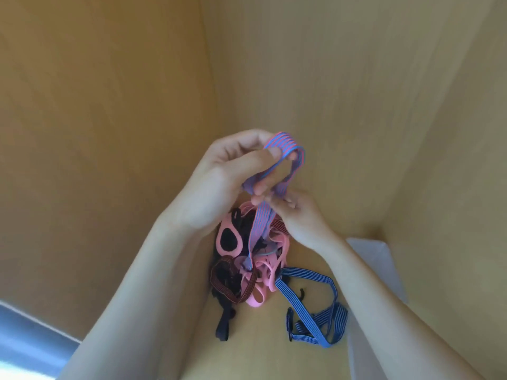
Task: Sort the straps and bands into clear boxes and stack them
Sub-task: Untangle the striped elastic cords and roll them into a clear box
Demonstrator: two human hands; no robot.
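A pink-and-blue striped strap (285, 149) loops up from a tangled pile of straps and bands (247, 267) on the wooden surface. My left hand (219, 179) grips the raised loop, fingers curled round it. Just below, my right hand (299, 215) pinches the same strap where it runs down into the pile. The pile holds pink bands, black straps and a dark red striped band (233, 289). A blue striped strap (318, 311) with black hooks lies loose to the pile's right.
Wooden panels (109, 105) wall in the space at the left, back and right. A pale, translucent box (384, 270) stands at the right, partly behind my right forearm. A blue-grey surface (27, 338) shows at the lower left.
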